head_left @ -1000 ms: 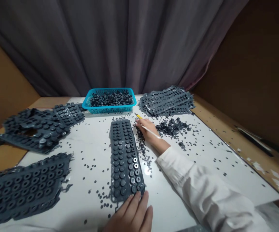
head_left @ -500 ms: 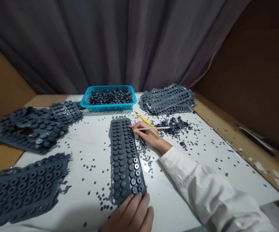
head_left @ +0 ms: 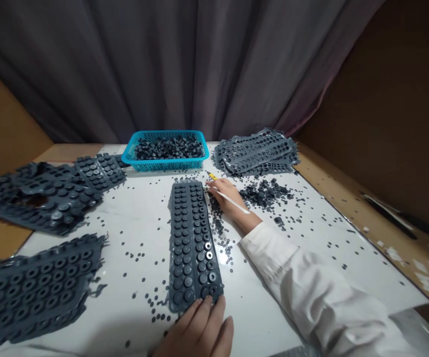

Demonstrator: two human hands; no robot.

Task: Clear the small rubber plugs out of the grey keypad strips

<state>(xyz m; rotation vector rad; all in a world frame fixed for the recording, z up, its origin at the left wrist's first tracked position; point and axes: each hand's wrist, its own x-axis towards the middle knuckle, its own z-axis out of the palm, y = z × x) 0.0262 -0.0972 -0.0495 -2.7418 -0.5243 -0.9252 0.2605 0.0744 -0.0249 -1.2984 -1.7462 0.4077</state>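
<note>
A long dark-grey moulded rubber sheet (head_left: 193,243) with rows of round studs lies lengthwise in front of me. My left hand (head_left: 199,329) rests its fingers on the near end of this sheet, the thumb held apart. At the far right edge of the sheet, my right hand (head_left: 229,198) is closed in a pinch around a thin white stick (head_left: 233,201). The stick slants back over the hand; its tip by the fingertips is hard to make out. Small dark discs (head_left: 224,243) lie scattered beside the sheet.
A blue basket (head_left: 166,162) full of small dark parts stands at the back. Perforated sheets (head_left: 255,151) are stacked at back right, near a heap of dark bits (head_left: 266,192) and a yellow cutter (head_left: 212,175). More studded sheets (head_left: 39,287) lie at left.
The right hand has shifted slightly at the sheet's right edge, and the stick has swung so its rear end points lower, toward the wrist. The left hand stays on the near end.
</note>
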